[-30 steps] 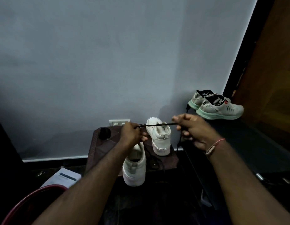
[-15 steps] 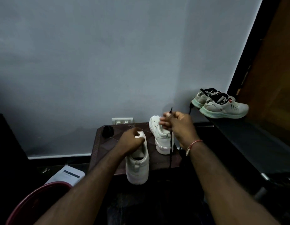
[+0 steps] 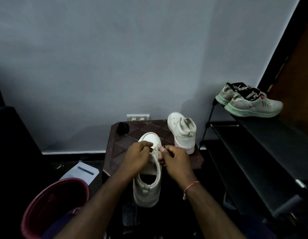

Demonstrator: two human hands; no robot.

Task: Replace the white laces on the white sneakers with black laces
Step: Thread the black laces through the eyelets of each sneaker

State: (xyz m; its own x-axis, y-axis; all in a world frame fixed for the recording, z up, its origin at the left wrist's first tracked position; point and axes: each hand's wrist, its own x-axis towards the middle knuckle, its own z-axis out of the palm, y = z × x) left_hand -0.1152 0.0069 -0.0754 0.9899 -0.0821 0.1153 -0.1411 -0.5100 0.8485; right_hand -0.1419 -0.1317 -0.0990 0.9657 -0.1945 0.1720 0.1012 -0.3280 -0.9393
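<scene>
A white high-top sneaker (image 3: 147, 188) lies on the near edge of a small dark table (image 3: 143, 131), toe pointing away from me. My left hand (image 3: 137, 156) grips its front eyelet area from the left. My right hand (image 3: 174, 160) pinches the tip of a black lace (image 3: 164, 145) right at the eyelets on the shoe's right side. The rest of the lace is hidden in the dark. The second white sneaker (image 3: 182, 132) stands at the table's back right, with no lace visible in it. A black bundle (image 3: 122, 128) lies at the table's back left.
A dark shoe rack (image 3: 263, 145) stands on the right with a pair of grey-and-mint running shoes (image 3: 249, 101) on top. A maroon bucket (image 3: 53, 204) sits at lower left, a white paper (image 3: 80, 173) behind it. A wall socket (image 3: 138, 117) is behind the table.
A second ago both hands held the black lace stretched above the shoes. My left hand let go and took the near sneaker; my right hand brought the lace tip down to its eyelets.
</scene>
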